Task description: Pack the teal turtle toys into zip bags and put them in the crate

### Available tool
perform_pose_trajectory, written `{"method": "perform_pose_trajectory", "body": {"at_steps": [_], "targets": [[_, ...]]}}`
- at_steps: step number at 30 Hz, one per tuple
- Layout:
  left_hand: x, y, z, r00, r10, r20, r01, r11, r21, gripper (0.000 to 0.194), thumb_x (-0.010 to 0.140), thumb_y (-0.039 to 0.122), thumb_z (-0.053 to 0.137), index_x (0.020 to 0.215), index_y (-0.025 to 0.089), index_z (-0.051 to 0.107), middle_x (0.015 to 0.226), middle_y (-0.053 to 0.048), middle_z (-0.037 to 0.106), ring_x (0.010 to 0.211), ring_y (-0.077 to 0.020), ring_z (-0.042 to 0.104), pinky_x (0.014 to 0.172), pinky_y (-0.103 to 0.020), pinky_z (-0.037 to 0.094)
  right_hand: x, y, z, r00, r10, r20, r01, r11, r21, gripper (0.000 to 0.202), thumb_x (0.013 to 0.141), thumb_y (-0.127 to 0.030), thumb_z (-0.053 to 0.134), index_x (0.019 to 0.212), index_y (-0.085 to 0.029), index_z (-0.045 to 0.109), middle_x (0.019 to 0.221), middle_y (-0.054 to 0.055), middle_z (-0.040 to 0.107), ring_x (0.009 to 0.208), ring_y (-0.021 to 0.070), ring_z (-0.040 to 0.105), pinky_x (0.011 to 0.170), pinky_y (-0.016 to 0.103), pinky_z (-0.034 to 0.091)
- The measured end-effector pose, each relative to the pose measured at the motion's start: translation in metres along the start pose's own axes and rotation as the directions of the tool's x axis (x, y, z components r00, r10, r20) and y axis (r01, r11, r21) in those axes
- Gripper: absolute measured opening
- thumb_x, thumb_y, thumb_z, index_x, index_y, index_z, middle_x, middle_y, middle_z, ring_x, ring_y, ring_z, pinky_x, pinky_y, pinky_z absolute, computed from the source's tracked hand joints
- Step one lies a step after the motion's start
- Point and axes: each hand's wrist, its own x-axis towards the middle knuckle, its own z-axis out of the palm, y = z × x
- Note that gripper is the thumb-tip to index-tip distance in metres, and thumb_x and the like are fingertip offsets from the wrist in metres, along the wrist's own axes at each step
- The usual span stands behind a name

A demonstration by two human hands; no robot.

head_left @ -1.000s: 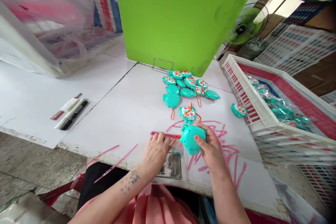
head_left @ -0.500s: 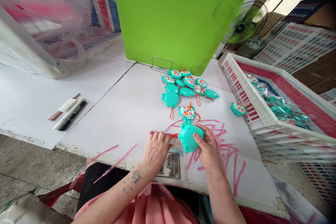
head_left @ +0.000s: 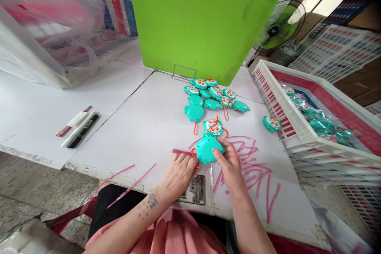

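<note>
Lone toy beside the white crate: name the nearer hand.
Right: the right hand, holding another toy, is left of the lone toy; the left hand is farther left.

We see a black marker (head_left: 84, 130) near the worktop's (head_left: 143, 119) front edge, a green board (head_left: 202, 20) upright toward its back edge, and a fan (head_left: 272, 30) beyond its far right corner.

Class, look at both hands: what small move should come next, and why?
Probably the left hand should gently draw the cord straight, away from the toy. The cord curves slackly at the left hand's fingers, though their grip is hidden, while the right hand holds the toy, plain side up, steady enough for a light pull.
</note>
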Motion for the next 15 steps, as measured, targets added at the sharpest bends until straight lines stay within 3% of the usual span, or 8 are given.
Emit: {"method": "perform_pose_trajectory", "body": {"at_steps": [5, 7, 11, 15], "targets": [[-0.003, -0.003, 0.001, 0.996, 0.074, -0.05, -0.076, 0.996, -0.051, 0.022, 0.098, 0.026, 0.045, 0.118, 0.022, 0.053, 0.103, -0.005, 0.061, 0.093, -0.0222, 0.051, 0.083, -0.039, 0.04, -0.002, 0.0, 0.003, 0.999, -0.045, 0.019, 0.046, 0.996, -0.08, 0.043, 0.083, -0.038, 0.069, 0.12, -0.023, 0.055, 0.118, 0.006, 0.062, 0.102, 0.0194, 0.06, 0.085, 0.03, 0.051], [-0.004, -0.003, 0.001, 0.994, 0.082, -0.078, -0.087, 0.994, -0.062, 0.018, 0.098, 0.027, 0.045, 0.112, 0.022, 0.056, 0.099, -0.004, 0.061, 0.091, -0.0214, 0.05, 0.082, -0.038, 0.04, -0.003, 0.001, 0.003, 0.997, -0.047, 0.068, 0.055, 0.989, -0.134, 0.041, 0.084, -0.039, 0.068, 0.119, -0.022, 0.056, 0.116, 0.006, 0.063, 0.1, 0.0195, 0.061, 0.083, 0.03, 0.052], [-0.004, 0.0, -0.002, 0.987, 0.03, -0.155, -0.039, 0.998, -0.054, 0.02, 0.097, 0.033, 0.047, 0.088, 0.019, 0.057, 0.086, -0.004, 0.058, 0.081, -0.0207, 0.048, 0.076, -0.038, 0.042, -0.007, 0.003, 0.006, 0.972, 0.008, 0.234, 0.063, 0.953, -0.297, 0.036, 0.09, -0.043, 0.06, 0.118, -0.022, 0.06, 0.11, 0.006, 0.066, 0.096, 0.0201, 0.062, 0.081, 0.032, 0.052], [-0.003, 0.001, -0.008, 0.973, -0.036, -0.228, 0.006, 0.991, -0.13, 0.013, 0.097, 0.027, 0.048, 0.097, 0.018, 0.057, 0.11, -0.008, 0.058, 0.099, -0.0232, 0.05, 0.088, -0.042, 0.043, -0.01, 0.0, 0.013, 0.899, 0.013, 0.437, 0.19, 0.889, -0.417, 0.03, 0.097, -0.042, 0.048, 0.106, -0.023, 0.069, 0.111, 0.006, 0.067, 0.109, 0.0212, 0.059, 0.098, 0.038, 0.046]]}}
